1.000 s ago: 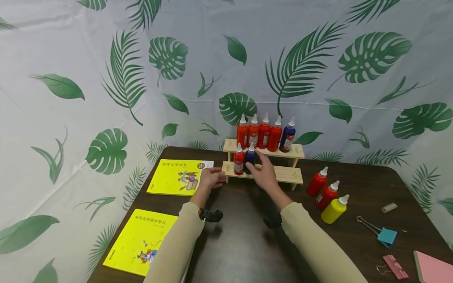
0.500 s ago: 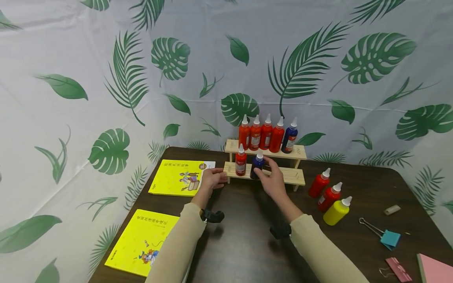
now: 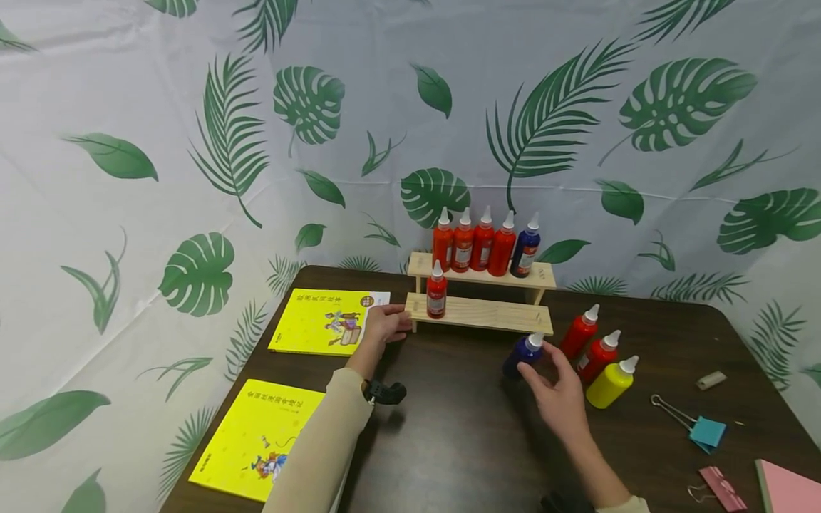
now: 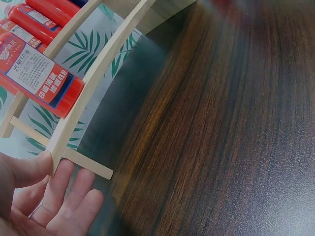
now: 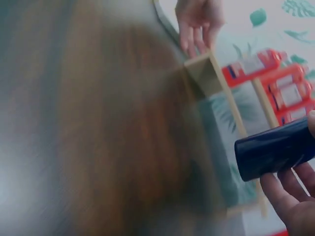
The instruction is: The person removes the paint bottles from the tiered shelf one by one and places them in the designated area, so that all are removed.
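My right hand (image 3: 561,402) holds a dark blue bottle (image 3: 521,358) with a white nozzle cap, right of and in front of a two-step wooden rack (image 3: 490,314). In the right wrist view the thumb and fingers are around the blue bottle (image 5: 270,151). My left hand (image 3: 386,325) grips the left end of the rack's lower step. In the left wrist view its thumb lies on the step and its fingers (image 4: 59,184) are beneath. One red bottle (image 3: 437,298) stands on the lower step. Several red bottles (image 3: 462,249) and a blue bottle (image 3: 525,251) stand on the upper step.
Two red bottles (image 3: 579,333) and a yellow bottle (image 3: 608,386) stand right of my right hand. Yellow books (image 3: 308,320) lie at the left. A blue binder clip (image 3: 707,433), a pink clip (image 3: 723,489) and a pink pad (image 3: 789,488) lie at the right.
My right hand has taken the blue bottle off the lower step and carried it right and toward me. My left hand has stayed at the rack's end.
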`<state>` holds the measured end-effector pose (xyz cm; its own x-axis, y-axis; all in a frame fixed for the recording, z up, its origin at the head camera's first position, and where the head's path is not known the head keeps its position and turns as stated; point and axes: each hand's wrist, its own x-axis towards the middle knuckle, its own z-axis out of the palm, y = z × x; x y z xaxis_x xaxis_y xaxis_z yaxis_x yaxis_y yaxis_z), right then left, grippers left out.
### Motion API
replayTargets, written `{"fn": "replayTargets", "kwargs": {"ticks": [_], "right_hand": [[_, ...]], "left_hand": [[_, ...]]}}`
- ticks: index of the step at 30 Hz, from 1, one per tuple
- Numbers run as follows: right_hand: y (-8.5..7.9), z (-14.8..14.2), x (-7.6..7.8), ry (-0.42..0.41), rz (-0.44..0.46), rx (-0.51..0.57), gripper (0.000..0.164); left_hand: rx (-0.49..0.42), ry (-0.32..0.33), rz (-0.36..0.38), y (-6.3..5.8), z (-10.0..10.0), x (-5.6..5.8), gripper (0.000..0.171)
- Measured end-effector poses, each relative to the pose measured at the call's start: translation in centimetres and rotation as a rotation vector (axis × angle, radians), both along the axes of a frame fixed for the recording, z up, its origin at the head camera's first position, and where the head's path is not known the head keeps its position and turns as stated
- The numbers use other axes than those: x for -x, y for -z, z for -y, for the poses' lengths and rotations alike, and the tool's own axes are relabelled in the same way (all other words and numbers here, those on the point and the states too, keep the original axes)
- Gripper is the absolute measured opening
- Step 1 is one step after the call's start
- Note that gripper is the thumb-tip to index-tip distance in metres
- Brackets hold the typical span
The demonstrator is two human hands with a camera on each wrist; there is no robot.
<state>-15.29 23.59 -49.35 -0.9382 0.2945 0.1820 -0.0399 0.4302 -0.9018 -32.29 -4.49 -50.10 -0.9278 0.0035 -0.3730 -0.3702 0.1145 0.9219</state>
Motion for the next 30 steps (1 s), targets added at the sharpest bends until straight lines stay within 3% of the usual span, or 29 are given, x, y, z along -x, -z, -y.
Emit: {"fn": "replayTargets", "kwargs": {"ticks": [7, 12, 18, 30], "right_hand": [[1.1, -3.5, -5.6, 0.222, 0.106, -0.080, 0.055], [1.6, -6.0, -7.8, 0.365, 0.241, -0.073, 0.063], [2.3, -8.1, -8.3, 0.464, 0.253, -0.084, 0.062], [2.5, -9.1, -8.1, 0.472, 0.271, -0.064, 0.065]], "left_hand": [[-0.002, 0.004, -0.008, 0.1, -0.1, 0.0, 0.034], [0.003, -0.004, -0.012, 0.0, -0.2, -0.1, 0.033], [0.009, -0.004, -0.010, 0.0, -0.1, 0.0, 0.033], [-0.003, 0.000, -0.013, -0.1, 0.0, -0.1, 0.033]]}}
